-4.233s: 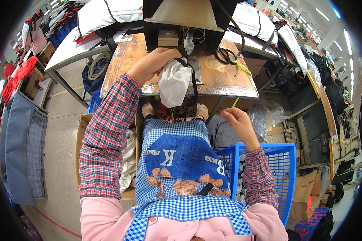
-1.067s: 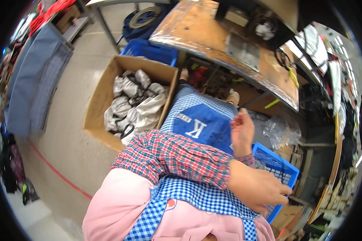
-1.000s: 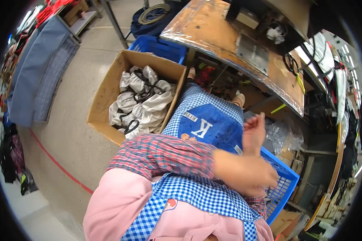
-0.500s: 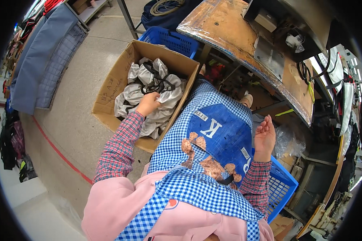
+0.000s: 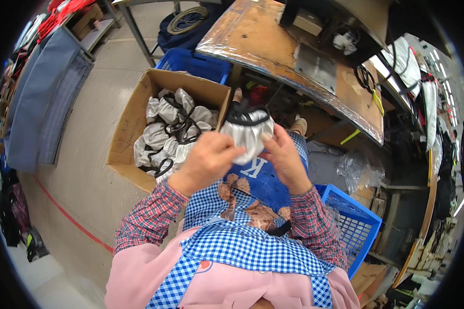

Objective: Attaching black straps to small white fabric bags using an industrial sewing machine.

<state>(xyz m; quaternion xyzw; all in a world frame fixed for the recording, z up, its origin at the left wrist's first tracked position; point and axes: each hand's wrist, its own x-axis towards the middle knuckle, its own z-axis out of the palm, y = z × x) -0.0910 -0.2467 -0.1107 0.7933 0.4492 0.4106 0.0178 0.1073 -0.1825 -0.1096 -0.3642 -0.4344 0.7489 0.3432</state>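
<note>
Between my two hands, above my apron, is a small silvery-white fabric pouch (image 5: pixel 246 135) with a gathered black trim along its top. My left hand (image 5: pixel 207 157) pinches its left side, fingers curled. My right hand (image 5: pixel 284 157) grips its right edge between thumb and fingers. To the left, an open cardboard box (image 5: pixel 126 136) holds a heap of similar silvery pieces (image 5: pixel 162 110) with black bands, tangled together.
A wooden worktable (image 5: pixel 263 38) with a plastic-wrapped edge and a dark machine stands ahead to the right. One blue basket (image 5: pixel 211 69) sits behind the box, another blue basket (image 5: pixel 363 226) at my right. A grey-covered rack (image 5: pixel 38 98) lines the far left.
My left hand has lifted a silvery pouch out of the box and brought it over my lap. My right hand, formerly apart and holding nothing, has come in and taken its right side.
</note>
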